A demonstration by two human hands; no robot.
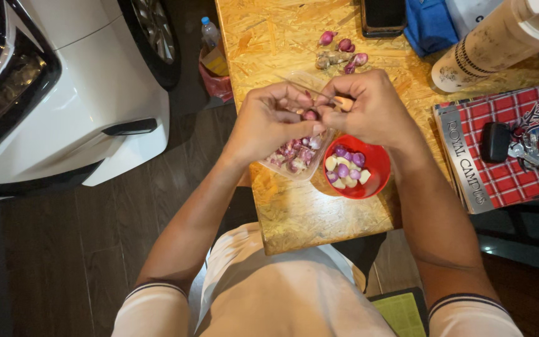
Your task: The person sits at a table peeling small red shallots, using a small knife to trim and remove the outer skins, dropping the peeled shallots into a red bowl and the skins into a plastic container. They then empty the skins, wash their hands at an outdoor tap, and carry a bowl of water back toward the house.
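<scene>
Both hands meet above a clear plastic tub (301, 163) of skins. The left hand (269, 122) pinches a small purple shallot (310, 115) in closed fingers; the right hand (372, 109) grips a thin knife (307, 88). A red bowl (375, 171) sits on the tabletop (301, 212) just beside the tub.

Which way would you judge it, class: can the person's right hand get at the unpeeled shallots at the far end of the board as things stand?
Probably yes. The unpeeled shallots lie just beyond the right hand on bare board, nothing between. But that hand holds a knife and is busy on a shallot.
</scene>
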